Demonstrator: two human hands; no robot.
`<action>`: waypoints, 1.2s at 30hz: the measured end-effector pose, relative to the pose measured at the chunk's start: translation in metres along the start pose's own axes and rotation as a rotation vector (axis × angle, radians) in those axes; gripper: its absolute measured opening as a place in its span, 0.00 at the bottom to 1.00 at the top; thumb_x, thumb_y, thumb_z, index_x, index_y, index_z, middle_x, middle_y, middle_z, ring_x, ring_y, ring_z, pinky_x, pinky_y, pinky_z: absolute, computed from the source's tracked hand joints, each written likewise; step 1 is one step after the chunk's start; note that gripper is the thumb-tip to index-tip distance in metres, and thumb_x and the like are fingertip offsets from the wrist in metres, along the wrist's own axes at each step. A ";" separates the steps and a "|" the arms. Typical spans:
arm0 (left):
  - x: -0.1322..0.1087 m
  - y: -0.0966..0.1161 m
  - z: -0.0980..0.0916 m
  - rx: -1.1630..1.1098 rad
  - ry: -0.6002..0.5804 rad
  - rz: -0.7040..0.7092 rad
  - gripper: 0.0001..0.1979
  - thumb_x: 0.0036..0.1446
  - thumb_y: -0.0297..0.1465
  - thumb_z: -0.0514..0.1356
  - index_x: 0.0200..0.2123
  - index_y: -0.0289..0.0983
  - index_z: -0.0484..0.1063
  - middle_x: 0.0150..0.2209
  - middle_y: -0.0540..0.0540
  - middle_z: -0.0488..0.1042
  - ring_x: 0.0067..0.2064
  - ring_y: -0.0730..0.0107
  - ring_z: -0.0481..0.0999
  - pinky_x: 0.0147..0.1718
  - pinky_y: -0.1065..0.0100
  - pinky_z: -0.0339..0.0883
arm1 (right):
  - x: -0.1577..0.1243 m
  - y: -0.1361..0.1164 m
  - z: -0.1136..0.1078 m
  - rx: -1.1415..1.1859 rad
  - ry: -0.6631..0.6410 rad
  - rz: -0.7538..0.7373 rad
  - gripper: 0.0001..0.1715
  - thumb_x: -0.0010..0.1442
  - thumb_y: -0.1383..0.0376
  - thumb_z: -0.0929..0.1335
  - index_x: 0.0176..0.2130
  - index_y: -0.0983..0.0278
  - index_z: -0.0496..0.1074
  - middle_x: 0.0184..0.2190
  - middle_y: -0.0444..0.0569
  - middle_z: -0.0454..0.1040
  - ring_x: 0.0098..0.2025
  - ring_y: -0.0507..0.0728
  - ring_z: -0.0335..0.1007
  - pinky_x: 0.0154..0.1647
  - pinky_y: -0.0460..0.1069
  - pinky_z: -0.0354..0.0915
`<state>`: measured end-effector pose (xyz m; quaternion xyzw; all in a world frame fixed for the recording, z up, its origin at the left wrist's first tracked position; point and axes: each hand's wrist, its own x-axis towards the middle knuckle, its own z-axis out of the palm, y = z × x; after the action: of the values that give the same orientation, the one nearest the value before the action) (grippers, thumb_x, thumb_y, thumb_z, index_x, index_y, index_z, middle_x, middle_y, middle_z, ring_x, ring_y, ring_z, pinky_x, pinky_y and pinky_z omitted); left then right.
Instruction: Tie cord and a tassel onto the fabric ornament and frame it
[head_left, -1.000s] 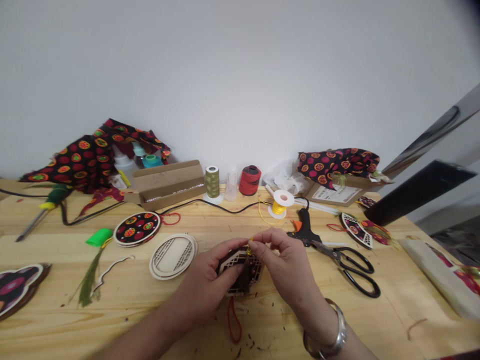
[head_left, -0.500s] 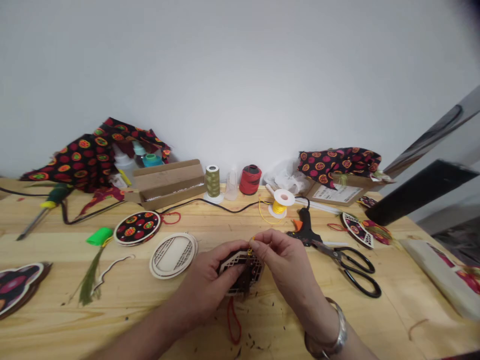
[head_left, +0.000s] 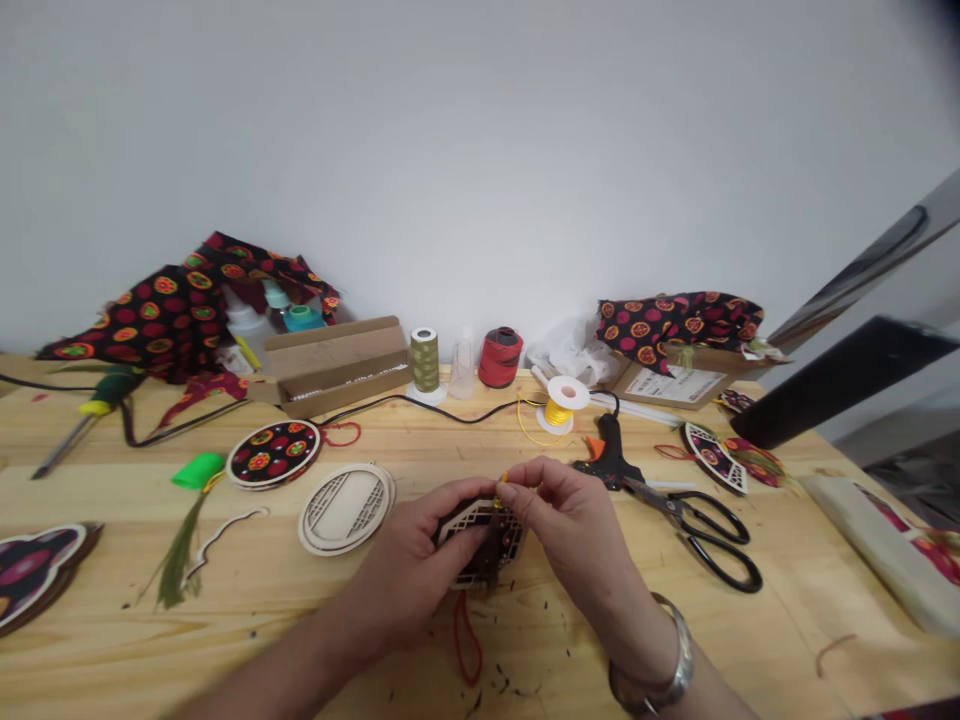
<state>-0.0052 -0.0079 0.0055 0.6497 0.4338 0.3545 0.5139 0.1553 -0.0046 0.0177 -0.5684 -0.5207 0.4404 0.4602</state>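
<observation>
My left hand (head_left: 420,555) grips a small wooden lattice ornament (head_left: 459,522) with dark fabric behind it, thumb across its front. A red cord loop (head_left: 469,645) hangs from the edge nearest me. At the far edge, my right hand (head_left: 566,510) pinches a thin yellow cord (head_left: 504,478) between thumb and forefinger. A dark tassel (head_left: 493,555) lies over the ornament's front below that cord. Fingers cover much of the ornament, and the cord's exact fastening is hidden.
Right of my hands lie black-handled scissors (head_left: 694,525) and a glue gun (head_left: 611,455). A yellow cord spool (head_left: 559,408) stands behind. On the left are a round lattice piece (head_left: 346,508), a fabric-covered disc (head_left: 274,453), a green-capped tassel (head_left: 187,530) and a screwdriver (head_left: 90,415).
</observation>
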 end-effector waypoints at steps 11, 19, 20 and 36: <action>0.002 0.002 0.000 0.043 0.033 -0.019 0.19 0.54 0.26 0.56 0.50 0.43 0.69 0.50 0.52 0.75 0.49 0.70 0.74 0.47 0.72 0.67 | -0.002 -0.002 0.000 0.013 -0.002 0.011 0.07 0.48 0.62 0.70 0.26 0.65 0.74 0.25 0.47 0.71 0.30 0.54 0.63 0.31 0.49 0.59; 0.000 0.003 0.000 0.163 0.066 0.010 0.21 0.55 0.27 0.55 0.53 0.41 0.66 0.49 0.51 0.76 0.48 0.70 0.74 0.47 0.72 0.67 | -0.001 -0.001 -0.001 -0.019 0.007 -0.088 0.05 0.48 0.64 0.69 0.24 0.63 0.72 0.25 0.45 0.69 0.32 0.55 0.64 0.33 0.49 0.58; 0.000 0.003 0.000 0.181 0.072 0.023 0.21 0.55 0.27 0.55 0.53 0.41 0.66 0.49 0.51 0.76 0.48 0.70 0.74 0.47 0.72 0.67 | -0.001 -0.001 -0.001 -0.017 0.006 -0.091 0.05 0.48 0.65 0.69 0.24 0.63 0.72 0.25 0.45 0.69 0.32 0.55 0.64 0.34 0.49 0.58; -0.005 -0.003 0.001 0.335 0.085 0.103 0.22 0.57 0.27 0.52 0.55 0.41 0.64 0.48 0.48 0.76 0.47 0.65 0.76 0.43 0.69 0.70 | -0.002 -0.004 0.000 0.180 0.039 0.027 0.03 0.42 0.65 0.72 0.22 0.64 0.75 0.38 0.50 0.67 0.41 0.58 0.64 0.38 0.50 0.62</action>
<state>-0.0072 -0.0123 0.0020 0.7319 0.4743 0.3304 0.3607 0.1548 -0.0063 0.0216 -0.5401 -0.4622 0.4805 0.5136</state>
